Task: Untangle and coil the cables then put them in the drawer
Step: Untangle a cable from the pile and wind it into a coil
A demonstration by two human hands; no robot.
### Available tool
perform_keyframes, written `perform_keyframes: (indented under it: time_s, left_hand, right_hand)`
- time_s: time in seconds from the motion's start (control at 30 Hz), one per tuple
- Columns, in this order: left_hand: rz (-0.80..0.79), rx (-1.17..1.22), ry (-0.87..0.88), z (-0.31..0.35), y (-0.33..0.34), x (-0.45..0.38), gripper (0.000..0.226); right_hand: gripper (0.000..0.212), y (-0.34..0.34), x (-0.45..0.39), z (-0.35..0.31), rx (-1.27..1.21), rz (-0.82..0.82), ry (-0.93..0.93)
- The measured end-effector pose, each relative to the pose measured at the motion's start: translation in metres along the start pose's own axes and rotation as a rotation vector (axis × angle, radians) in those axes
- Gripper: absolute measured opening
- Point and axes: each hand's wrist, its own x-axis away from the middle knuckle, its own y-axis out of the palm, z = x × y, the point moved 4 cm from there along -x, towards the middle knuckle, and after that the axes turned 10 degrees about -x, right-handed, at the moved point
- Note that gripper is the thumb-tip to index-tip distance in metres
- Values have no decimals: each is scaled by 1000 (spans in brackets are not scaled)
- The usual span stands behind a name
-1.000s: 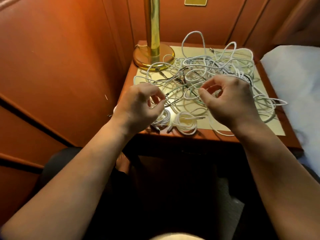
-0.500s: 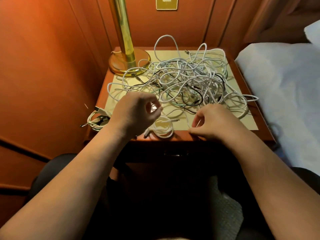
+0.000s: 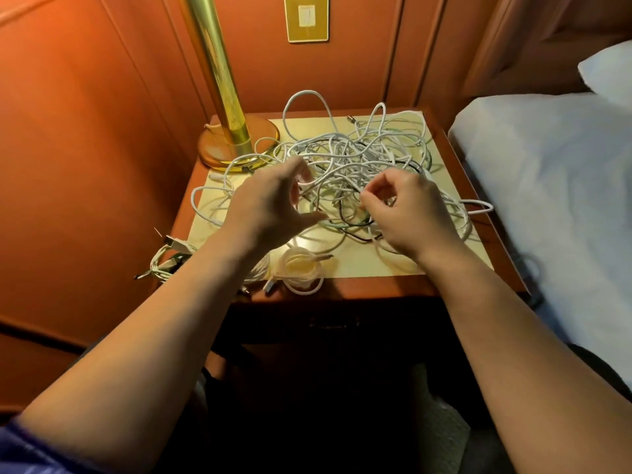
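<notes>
Tangle of cables (image 3: 359,165), mostly white w/ a few black strands, lay piled on the nightstand (image 3: 376,289), just right of the brass lamp base (image 3: 239,142), covering most of the top. Left hand (image 3: 270,206) hovered over the pile's side nearest the lamp, fingers loosely spread & curved, thumb apart; didn't seem to grip anything, though fingertips were near a white loop. Right hand (image 3: 413,213) sat over the pile's far side from the lamp, fingers curled, thumb & forefinger pinched together at a thin white strand; can't tell for sure if the strand was actually caught. A coiled white cable (image 3: 302,271) lay at the front edge, forward of the lamp, just below the left wrist. Another small bundle (image 3: 167,258) hung off the front corner on the lamp's side. Drawer front (image 3: 335,323) below the top was dark, looked closed.
</notes>
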Motion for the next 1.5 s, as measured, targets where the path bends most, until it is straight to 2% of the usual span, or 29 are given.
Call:
perform_keyframes:
  time_s: [0.1, 0.13, 0.27, 0.37, 0.5, 0.53, 0.6, 0.63, 0.67, 0.73, 0.77, 0.87, 0.97, 1.1, 1.27, 1.33, 1.43, 1.5]
  left_hand:
    - [93, -117, 17, -13, -3, -15, 12]
    - [122, -153, -11, -19, -4, -19, 8]
    - [133, -190, -164, -38, -6, -31, 17]
    - [53, -78, -192, -38, -5, -35, 30]
    - [71, 202, -130, -17, -18, -34, 23]
    - [40, 282, -102, -12, -20, -32, 24]
    - [-163, 425, -54, -2, -14, -28, 38]
    - [-258, 399, -31, -1, -6, -24, 43]
    - [-286, 299, -9, -3, 1, -22, 41]
    - [-205, 119, -20, -11, 7, -23, 23]
    - [-156, 103, -50, -16, 6, -25, 17]
    - [-77, 147, -137, -28, -4, -33, 18]
    - [-36, 436, -265, -35, -14, -41, 24]
    - [38, 622, -273, -32, -28, -50, 26]
    - [64, 1319, -429, -34, -39, -63, 18]
    - [100, 1220, -458, -45, -38, -66, 20]
    - [158, 683, -384, -66, -36, -67, 23]
    - [194, 404, -403, -80, -32, -66, 24]
  right_hand:
    - [6, -16, -8, 5, -333, 28, 26]
    - [5, -20, -11, 8, -447, 65, 43]
    - [5, -36, -18, 15, -872, 202, 151]
    - [5, -39, -18, 15, -934, 178, 184]
    - [6, -37, -15, 9, -922, 141, 189]
    - [6, -36, -14, 8, -923, 139, 192]
    - [7, -36, -13, 5, -939, 139, 194]
    - [7, -35, -13, 4, -951, 136, 195]
    - [8, -34, -13, 4, -965, 133, 199]
    - [8, -32, -13, 4, -983, 130, 213]
    - [7, -31, -13, 5, -981, 132, 220]
    - [8, -28, -14, 8, -944, 146, 265]
    - [8, -22, -14, 13, -892, 123, 345]
    - [6, -14, -14, 16, -812, 125, 362]
    - [4, -5, -14, 13, -780, 126, 344]
    - [3, -4, -14, 12, -775, 172, 322]
    - [6, -8, -16, 18, -875, 295, 363]
    - [5, -13, -17, 23, -982, 371, 437]
